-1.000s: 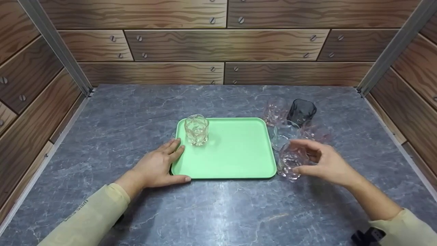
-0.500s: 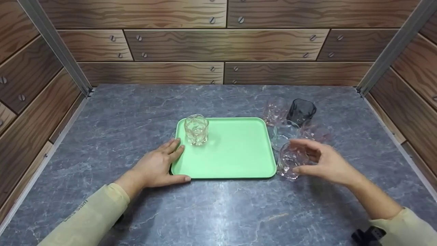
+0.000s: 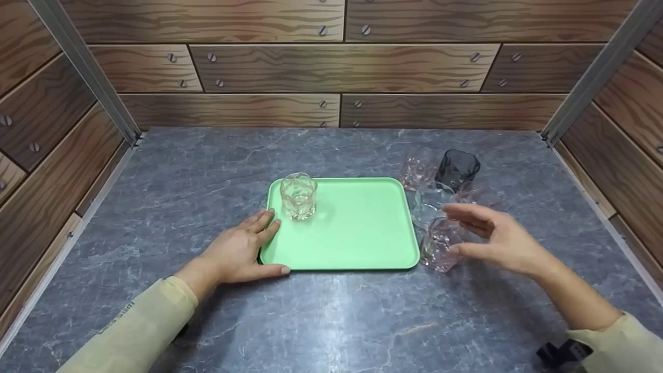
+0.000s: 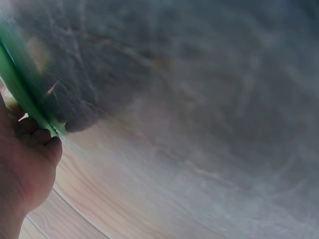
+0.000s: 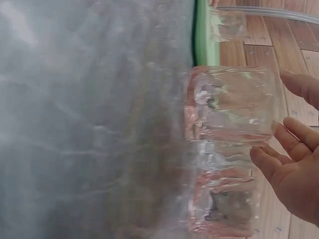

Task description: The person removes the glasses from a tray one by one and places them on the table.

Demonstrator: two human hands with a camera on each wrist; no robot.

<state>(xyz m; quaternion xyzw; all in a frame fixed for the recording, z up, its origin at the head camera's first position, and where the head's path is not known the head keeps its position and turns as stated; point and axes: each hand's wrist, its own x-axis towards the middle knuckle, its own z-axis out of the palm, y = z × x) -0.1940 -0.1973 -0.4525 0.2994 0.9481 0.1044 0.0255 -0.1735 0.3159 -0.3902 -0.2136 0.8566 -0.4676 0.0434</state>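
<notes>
My left hand [image 3: 238, 254] rests on the left rim of a green tray [image 3: 357, 233], its thumb along the near corner; in the left wrist view this hand [image 4: 27, 164] lies against the tray edge [image 4: 20, 84]. On the tray's far left stands a clear tumbler [image 3: 299, 199]. Just beyond the tray's right edge is a pinkish tumbler [image 3: 439, 251]. Around its right side my right hand [image 3: 500, 241] is spread, thumb and fingers apart. In the right wrist view, the fingertips are close to this tumbler's [image 5: 234, 104] rim; whether they touch it I cannot tell.
Behind the pinkish tumbler stand several more: a pale bluish one [image 3: 424, 207], a dark grey one [image 3: 458, 168], a pink one [image 3: 414, 171] and another pink one [image 3: 479, 194] partly hidden by my right hand. Wood-patterned walls [image 3: 331, 67] enclose the grey marbled table [image 3: 336, 321].
My right hand has loosened around the pinkish tumbler and drawn back slightly to the right, its fingers a little higher. The left hand, tray and tumblers have stayed in place.
</notes>
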